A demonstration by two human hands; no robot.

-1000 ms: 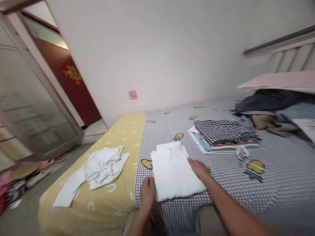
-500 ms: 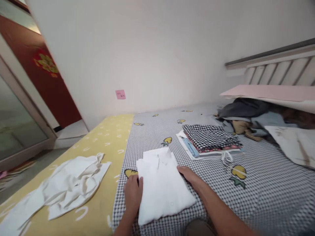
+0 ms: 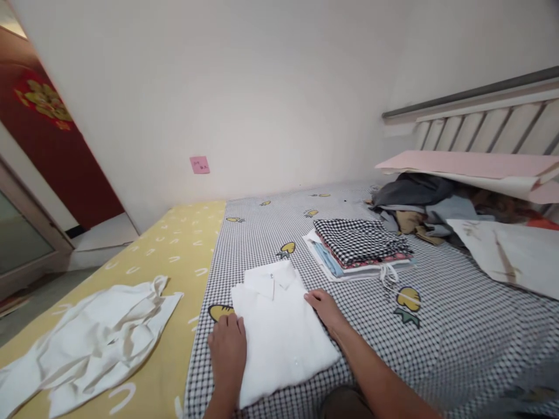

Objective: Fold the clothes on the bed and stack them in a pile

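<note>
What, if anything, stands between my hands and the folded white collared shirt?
Nothing visible does. Your left hand is at the left edge of the folded white collared shirt, your right hand at its right edge, with no other object between.

A folded white shirt (image 3: 282, 343) lies on the checked sheet (image 3: 458, 343), its collar (image 3: 267, 279) toward twelve o'clock. The left hand (image 3: 228, 343) touches its edge at nine o'clock, the right hand (image 3: 325, 310) its edge at two. Farther out at nine, a crumpled white garment (image 3: 102, 331) lies on the yellow strip (image 3: 192, 227). Between one and two o'clock sits a stack of folded clothes (image 3: 358, 250); a pink note (image 3: 200, 164) is on the wall (image 3: 297, 105) at eleven.
</note>
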